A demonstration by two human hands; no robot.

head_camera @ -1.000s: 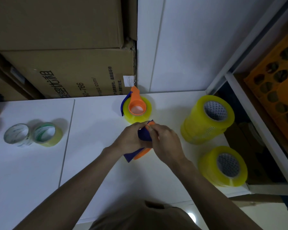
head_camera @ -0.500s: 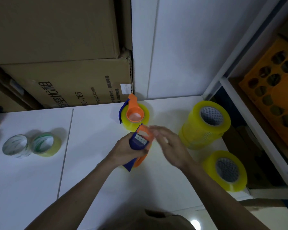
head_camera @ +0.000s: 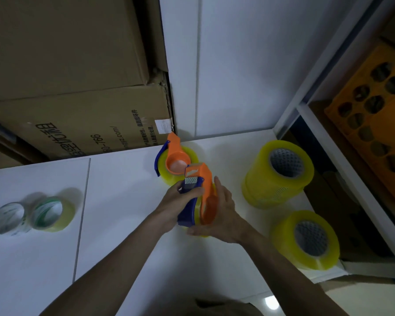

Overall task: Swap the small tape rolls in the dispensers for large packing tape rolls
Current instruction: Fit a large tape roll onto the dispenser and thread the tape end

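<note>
Orange-blue dispenser [head_camera: 197, 197]: gripped by left hand [head_camera: 177, 205], cutter end up, for loading.
Right hand [head_camera: 221, 215]: fingers straight, pressed against the roll side, steadying it.
Small rolls [head_camera: 31, 215]: set aside on tabletop [head_camera: 123, 224].

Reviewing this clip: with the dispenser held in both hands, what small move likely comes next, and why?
Probably setting the held dispenser down beside the other loaded dispenser. It already carries a yellow roll, the left hand grips its blue side, and the right hand rests flat against it.

dispenser [head_camera: 200, 197] raised, tipped upright | right hand [head_camera: 219, 215] now cradles it
</note>
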